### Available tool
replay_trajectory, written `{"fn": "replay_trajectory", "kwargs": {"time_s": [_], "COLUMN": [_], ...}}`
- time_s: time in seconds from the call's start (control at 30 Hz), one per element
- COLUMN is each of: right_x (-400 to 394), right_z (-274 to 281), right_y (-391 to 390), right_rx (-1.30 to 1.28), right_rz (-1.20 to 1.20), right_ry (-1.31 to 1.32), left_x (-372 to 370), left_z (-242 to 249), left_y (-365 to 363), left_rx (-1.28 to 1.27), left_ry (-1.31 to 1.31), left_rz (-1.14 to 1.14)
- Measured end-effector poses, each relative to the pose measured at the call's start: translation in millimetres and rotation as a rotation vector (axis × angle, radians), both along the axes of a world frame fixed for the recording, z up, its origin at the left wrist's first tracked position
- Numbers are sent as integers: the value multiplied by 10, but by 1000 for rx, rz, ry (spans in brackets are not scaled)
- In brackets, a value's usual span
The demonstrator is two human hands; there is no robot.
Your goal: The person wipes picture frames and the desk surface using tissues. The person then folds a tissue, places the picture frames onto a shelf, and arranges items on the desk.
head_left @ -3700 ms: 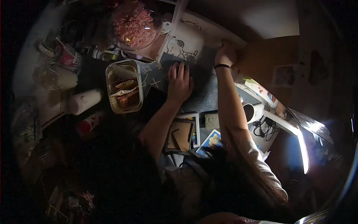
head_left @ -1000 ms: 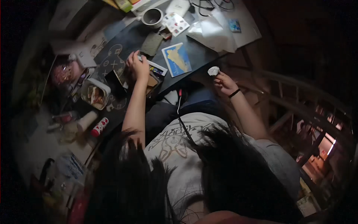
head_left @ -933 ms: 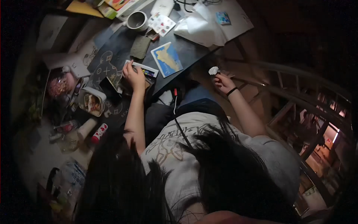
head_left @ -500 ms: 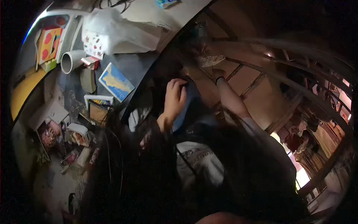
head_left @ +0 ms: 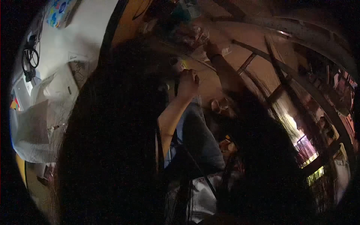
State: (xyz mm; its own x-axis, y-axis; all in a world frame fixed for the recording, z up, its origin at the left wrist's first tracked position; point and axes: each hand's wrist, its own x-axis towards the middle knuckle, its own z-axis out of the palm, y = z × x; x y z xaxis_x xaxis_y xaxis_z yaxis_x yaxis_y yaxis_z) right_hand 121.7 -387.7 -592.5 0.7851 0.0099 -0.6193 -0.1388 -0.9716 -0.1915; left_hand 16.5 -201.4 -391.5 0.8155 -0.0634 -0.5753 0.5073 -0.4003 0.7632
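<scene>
The picture is dark and tilted, and my own dark hair fills the middle and the left. My left hand (head_left: 188, 80) is curled into a fist above my knee in grey-blue trousers (head_left: 198, 131); nothing shows clearly inside it. My right hand (head_left: 212, 47), with a black band on the wrist, reaches out low beside the desk and touches a crinkled clear plastic bag (head_left: 187, 33). Whether its fingers still hold the crumpled white wad is hidden in the dark.
The white desk top (head_left: 86, 33) runs along the left, with a coil of black cable (head_left: 30, 58) and a large pale sheet (head_left: 37, 123) on it. Wooden railing bars (head_left: 300, 33) curve across the right, with lit rooms far below (head_left: 300, 146).
My head has swung right and down, away from the desk. My left hand left the picture frame on the desk and came to my knee. My right hand carried the white wad toward the plastic bag.
</scene>
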Motion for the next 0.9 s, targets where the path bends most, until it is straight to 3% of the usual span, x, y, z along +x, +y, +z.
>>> {"fn": "replay_trajectory", "kwargs": {"time_s": [0.03,0.07,0.13,0.2,0.23,0.3,0.4,0.43,0.47,0.53,0.57,0.63,0.7,0.77,0.83,0.87,0.9], "right_x": [-65,-101,116,302,459,614,575,270,60,143,218,263,192,86,48,52,42], "right_z": [-133,-181,700,806,354,73,284,474,679,1069,1361,2051,2755,3534,4304,4475,4621], "right_y": [-71,-94,133,72,-244,-377,-219,-91,0,121,178,348,872,1174,1571,1722,1882], "right_rx": [-95,-189,-175,-158,151,462,447,231,24,-91,-88,28,145,218,275,275,538], "right_rz": [130,267,262,259,118,-29,45,50,54,375,410,515,635,753,595,645,726], "right_ry": [63,125,295,451,802,1141,1222,687,144,6,-32,-127,-204,-243,115,106,-65], "left_x": [-110,-236,-375,-352,-318,-164,19,-3,-53,131,320,413,324,197,101,65,26], "left_z": [-238,-464,-596,-520,-439,-131,347,390,403,817,1384,2068,2324,2587,2829,2933,3171], "left_y": [-54,-72,-109,-168,-161,-19,113,90,61,96,119,208,645,821,1058,1210,1377], "left_rx": [-77,45,168,361,424,350,245,249,-378,-1036,-448,182,15,48,72,-35,-145], "left_ry": [114,-63,-235,-238,-236,-308,-430,-443,-26,379,274,125,33,5,-26,-39,-57], "left_rz": [64,-5,-77,-17,3,-84,-207,-195,461,1088,474,-68,-35,97,226,273,319]}}
